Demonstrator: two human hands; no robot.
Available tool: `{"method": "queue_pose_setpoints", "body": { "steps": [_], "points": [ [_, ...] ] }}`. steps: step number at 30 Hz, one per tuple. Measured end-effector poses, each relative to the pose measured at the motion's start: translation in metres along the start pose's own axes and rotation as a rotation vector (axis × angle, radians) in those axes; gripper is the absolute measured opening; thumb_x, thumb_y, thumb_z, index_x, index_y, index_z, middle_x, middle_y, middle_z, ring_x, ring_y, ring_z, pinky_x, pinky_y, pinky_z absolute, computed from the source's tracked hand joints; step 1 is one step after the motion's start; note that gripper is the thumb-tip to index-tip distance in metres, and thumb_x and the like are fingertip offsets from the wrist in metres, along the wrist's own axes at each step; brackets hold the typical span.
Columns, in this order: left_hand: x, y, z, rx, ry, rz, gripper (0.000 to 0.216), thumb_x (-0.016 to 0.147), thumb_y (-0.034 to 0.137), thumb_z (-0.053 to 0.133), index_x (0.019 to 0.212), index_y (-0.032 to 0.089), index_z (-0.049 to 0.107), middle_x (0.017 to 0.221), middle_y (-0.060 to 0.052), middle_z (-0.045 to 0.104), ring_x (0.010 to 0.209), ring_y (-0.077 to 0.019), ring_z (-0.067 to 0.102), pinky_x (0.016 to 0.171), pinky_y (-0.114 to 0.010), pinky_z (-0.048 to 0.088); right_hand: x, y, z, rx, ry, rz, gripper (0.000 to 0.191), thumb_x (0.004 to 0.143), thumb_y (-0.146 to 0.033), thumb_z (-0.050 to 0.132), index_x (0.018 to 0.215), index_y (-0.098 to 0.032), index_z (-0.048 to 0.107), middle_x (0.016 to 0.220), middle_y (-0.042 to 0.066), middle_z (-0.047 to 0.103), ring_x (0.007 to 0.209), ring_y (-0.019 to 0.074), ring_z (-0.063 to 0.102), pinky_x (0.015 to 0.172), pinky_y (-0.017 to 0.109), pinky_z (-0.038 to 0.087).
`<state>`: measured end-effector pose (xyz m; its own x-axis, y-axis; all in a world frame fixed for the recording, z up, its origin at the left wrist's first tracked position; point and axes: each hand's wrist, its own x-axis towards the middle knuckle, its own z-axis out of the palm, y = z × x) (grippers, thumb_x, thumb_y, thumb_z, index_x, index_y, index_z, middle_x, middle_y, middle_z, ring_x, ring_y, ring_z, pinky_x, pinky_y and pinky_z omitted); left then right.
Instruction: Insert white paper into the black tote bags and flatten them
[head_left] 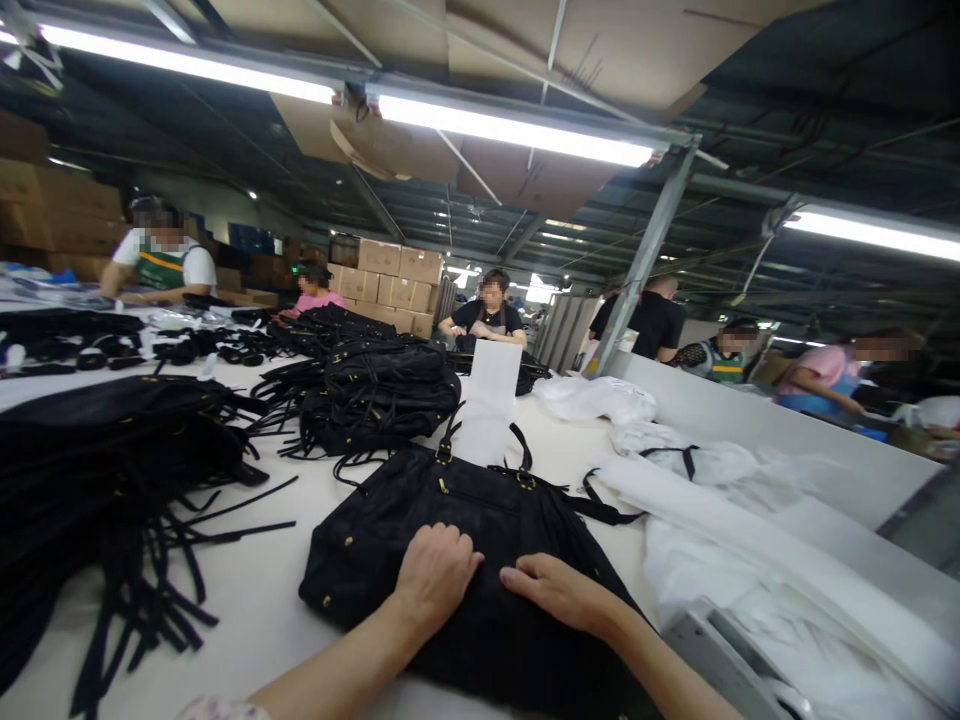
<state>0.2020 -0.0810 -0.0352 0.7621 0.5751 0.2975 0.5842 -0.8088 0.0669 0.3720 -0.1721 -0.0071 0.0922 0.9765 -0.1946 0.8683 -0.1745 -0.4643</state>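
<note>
A black handbag (480, 540) lies on the white table in front of me, its handles toward the far side and brass-coloured fittings on its front. My left hand (437, 578) rests on the middle of the bag with its fingers curled into the dark material. To the right of it, my right hand (559, 592) also grips the bag, thumb pointing left and the other fingers mostly hidden. A short gap separates the two hands. Behind the bag, a white sheet (491, 400) stands upright near the handles.
Black bags with long straps are piled at left (127, 430) and behind (375, 390). White wrapping material (720, 560) covers the table's right side, beside a low white partition (765, 420). A metal post (649, 250) rises there. Several people work farther back, near stacked cartons (390, 280).
</note>
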Motion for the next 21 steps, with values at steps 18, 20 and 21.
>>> {"method": "queue_pose_setpoints", "body": {
  "steps": [18,20,21],
  "points": [
    [0.003,-0.03,0.045,-0.014,0.107,0.149,0.016,0.095,0.026,0.055,0.081,0.02,0.06,0.082,-0.004,0.064,0.081,-0.0248,0.059,0.072,-0.038,0.041,0.003,0.004,0.032,-0.32,0.215,-0.017,0.048,0.074,-0.061,0.072,0.097,-0.02,0.062,0.093,0.004,0.069,0.089,0.0234,0.067,0.073,0.029,0.046],
    [0.002,-0.029,0.042,-0.014,0.118,0.15,0.017,0.096,0.027,0.053,0.081,0.02,0.059,0.082,-0.005,0.063,0.081,-0.0248,0.058,0.072,-0.038,0.041,-0.007,-0.004,0.032,-0.364,0.212,0.025,0.057,0.067,-0.059,0.078,0.102,-0.019,0.059,0.097,0.006,0.069,0.092,0.0267,0.067,0.073,0.031,0.047],
    [0.002,-0.029,0.039,-0.013,0.124,0.15,0.018,0.096,0.027,0.052,0.081,0.019,0.059,0.082,-0.005,0.063,0.08,-0.0247,0.058,0.072,-0.038,0.041,-0.01,-0.006,0.034,-0.406,0.235,0.03,0.055,0.067,-0.056,0.08,0.102,-0.019,0.058,0.097,0.006,0.069,0.092,0.0276,0.068,0.072,0.031,0.048]
  ]
}}
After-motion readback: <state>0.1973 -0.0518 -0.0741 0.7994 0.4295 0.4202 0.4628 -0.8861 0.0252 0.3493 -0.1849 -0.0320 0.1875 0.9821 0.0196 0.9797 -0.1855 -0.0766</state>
